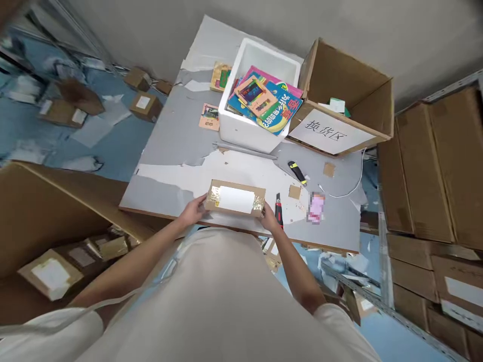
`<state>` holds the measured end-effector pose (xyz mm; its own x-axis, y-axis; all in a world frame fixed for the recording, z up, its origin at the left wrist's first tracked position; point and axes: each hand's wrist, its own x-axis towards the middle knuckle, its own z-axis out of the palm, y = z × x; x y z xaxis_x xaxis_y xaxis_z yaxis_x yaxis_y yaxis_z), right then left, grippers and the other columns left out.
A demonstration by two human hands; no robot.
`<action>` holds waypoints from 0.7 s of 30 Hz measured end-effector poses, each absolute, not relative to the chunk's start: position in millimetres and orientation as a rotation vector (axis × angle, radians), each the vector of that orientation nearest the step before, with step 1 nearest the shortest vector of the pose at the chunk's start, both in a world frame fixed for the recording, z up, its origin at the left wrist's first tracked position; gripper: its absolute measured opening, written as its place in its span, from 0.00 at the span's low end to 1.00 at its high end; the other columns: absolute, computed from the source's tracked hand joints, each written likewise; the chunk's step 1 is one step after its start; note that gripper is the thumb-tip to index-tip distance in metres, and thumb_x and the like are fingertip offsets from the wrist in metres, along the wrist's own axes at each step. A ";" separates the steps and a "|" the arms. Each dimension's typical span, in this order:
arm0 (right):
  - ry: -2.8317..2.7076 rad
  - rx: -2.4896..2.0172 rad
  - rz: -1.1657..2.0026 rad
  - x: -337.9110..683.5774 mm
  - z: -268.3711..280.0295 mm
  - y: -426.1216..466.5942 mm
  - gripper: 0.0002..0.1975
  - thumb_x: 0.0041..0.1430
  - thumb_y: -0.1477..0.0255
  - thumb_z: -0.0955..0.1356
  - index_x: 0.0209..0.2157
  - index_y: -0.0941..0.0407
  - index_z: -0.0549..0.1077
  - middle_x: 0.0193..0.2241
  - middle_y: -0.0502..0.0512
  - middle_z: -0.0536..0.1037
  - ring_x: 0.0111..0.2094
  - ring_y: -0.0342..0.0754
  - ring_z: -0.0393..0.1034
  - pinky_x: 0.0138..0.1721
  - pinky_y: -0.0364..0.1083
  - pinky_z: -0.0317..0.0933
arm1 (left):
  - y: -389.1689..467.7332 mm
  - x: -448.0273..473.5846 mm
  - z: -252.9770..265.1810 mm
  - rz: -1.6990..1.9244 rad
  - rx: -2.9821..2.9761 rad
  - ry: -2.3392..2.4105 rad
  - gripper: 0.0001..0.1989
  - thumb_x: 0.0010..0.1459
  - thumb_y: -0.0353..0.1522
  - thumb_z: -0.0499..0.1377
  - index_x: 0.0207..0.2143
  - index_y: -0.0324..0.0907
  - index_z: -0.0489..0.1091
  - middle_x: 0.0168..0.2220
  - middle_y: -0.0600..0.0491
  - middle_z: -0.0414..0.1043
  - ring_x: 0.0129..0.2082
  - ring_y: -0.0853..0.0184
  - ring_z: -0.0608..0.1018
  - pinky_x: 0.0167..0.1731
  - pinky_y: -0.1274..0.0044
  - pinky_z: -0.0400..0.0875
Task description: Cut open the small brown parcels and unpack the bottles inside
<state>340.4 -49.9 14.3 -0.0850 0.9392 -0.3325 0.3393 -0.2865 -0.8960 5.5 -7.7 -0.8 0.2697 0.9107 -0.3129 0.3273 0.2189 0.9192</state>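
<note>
Box (236, 189) is located at the near edge of the surface (162, 136), directly before the person's body. Left hand (193, 210) grips its left end and right hand (268, 217) its right end; both are engaged on the box, with several fingers hidden. The end-to-end hold appears to balance the load and leaves the white label (237, 199) uncovered, facing up. Whether the box bears on the surface or is lifted slightly cannot be determined. Red knife (278, 210) lies just beside the right hand, presumably for easy reach; yellow-marked knife (298, 172) lies farther back. Foam tub (249, 131) and open carton (309, 75) stand side by side at the rear, an arrangement that seems to spare the front for handling. Books (277, 108) sit tilted in the tub, rising over its front rim, probably because it is well filled. The carton's sign (328, 129) faces the person, apparently for reading from this position.
</note>
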 end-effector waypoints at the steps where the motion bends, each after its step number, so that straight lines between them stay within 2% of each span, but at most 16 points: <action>1: -1.365 -1.616 1.430 337.9 16.3 -49.6 0.39 0.45 0.78 0.68 0.60 0.54 0.57 0.54 0.60 0.69 0.52 0.51 0.67 0.54 0.52 0.63 | -8.7 7.5 -0.4 0.593 1.333 1.256 0.36 0.44 0.46 0.63 0.54 0.38 0.67 0.55 0.43 0.70 0.55 0.51 0.71 0.56 0.62 0.65; 3: -1.256 -1.633 1.487 334.5 22.3 -47.5 0.38 0.46 0.76 0.70 0.60 0.54 0.57 0.53 0.60 0.71 0.50 0.50 0.69 0.52 0.51 0.64 | -9.1 11.3 1.6 0.571 1.297 1.247 0.34 0.45 0.49 0.63 0.51 0.38 0.70 0.52 0.43 0.73 0.52 0.51 0.74 0.54 0.62 0.67; 8: -1.302 -1.668 1.534 340.3 43.4 -38.0 0.28 0.51 0.69 0.69 0.55 0.54 0.64 0.50 0.58 0.73 0.42 0.48 0.72 0.44 0.48 0.68 | 0.1 11.6 15.0 0.592 1.267 1.335 0.36 0.43 0.55 0.61 0.46 0.37 0.72 0.47 0.43 0.75 0.47 0.55 0.76 0.48 0.66 0.70; 10: -1.391 -1.724 1.495 344.2 48.8 -33.8 0.21 0.56 0.65 0.66 0.51 0.55 0.68 0.45 0.57 0.76 0.39 0.47 0.72 0.42 0.48 0.68 | 7.0 10.4 23.2 0.537 1.326 1.419 0.34 0.46 0.55 0.59 0.44 0.38 0.73 0.44 0.44 0.76 0.43 0.57 0.77 0.44 0.69 0.71; 12: -1.476 -1.843 1.450 345.4 50.3 -29.3 0.17 0.61 0.60 0.62 0.43 0.56 0.72 0.38 0.56 0.77 0.36 0.47 0.71 0.40 0.47 0.67 | 14.1 11.9 30.6 0.436 1.413 1.521 0.30 0.49 0.55 0.55 0.39 0.39 0.75 0.36 0.47 0.77 0.36 0.59 0.77 0.38 0.72 0.70; 16: -1.527 -2.013 1.414 341.3 44.1 -20.1 0.23 0.63 0.55 0.58 0.30 0.57 0.73 0.29 0.57 0.76 0.32 0.49 0.71 0.38 0.47 0.65 | 26.2 22.9 37.2 0.266 1.556 1.647 0.28 0.55 0.54 0.47 0.25 0.42 0.73 0.23 0.51 0.72 0.27 0.63 0.72 0.29 0.74 0.64; 18: -1.511 -2.031 1.420 339.6 40.1 -16.6 0.24 0.63 0.54 0.58 0.28 0.57 0.73 0.28 0.58 0.76 0.31 0.49 0.71 0.37 0.47 0.65 | 30.3 27.7 36.8 0.241 1.570 1.674 0.27 0.55 0.53 0.47 0.21 0.42 0.71 0.21 0.51 0.70 0.25 0.63 0.70 0.27 0.74 0.61; 21: -1.485 -2.029 1.455 339.4 37.0 -14.6 0.25 0.62 0.53 0.59 0.30 0.58 0.74 0.29 0.58 0.78 0.31 0.49 0.72 0.37 0.47 0.66 | 32.1 28.4 32.7 0.274 1.495 1.667 0.26 0.53 0.53 0.49 0.21 0.42 0.72 0.21 0.52 0.70 0.25 0.64 0.70 0.27 0.74 0.61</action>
<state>339.4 -14.6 37.0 -0.0099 0.8217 -0.5698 0.5866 -0.4567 -0.6688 28.4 32.1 32.7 0.0846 0.8936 -0.4407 0.7057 0.2586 0.6597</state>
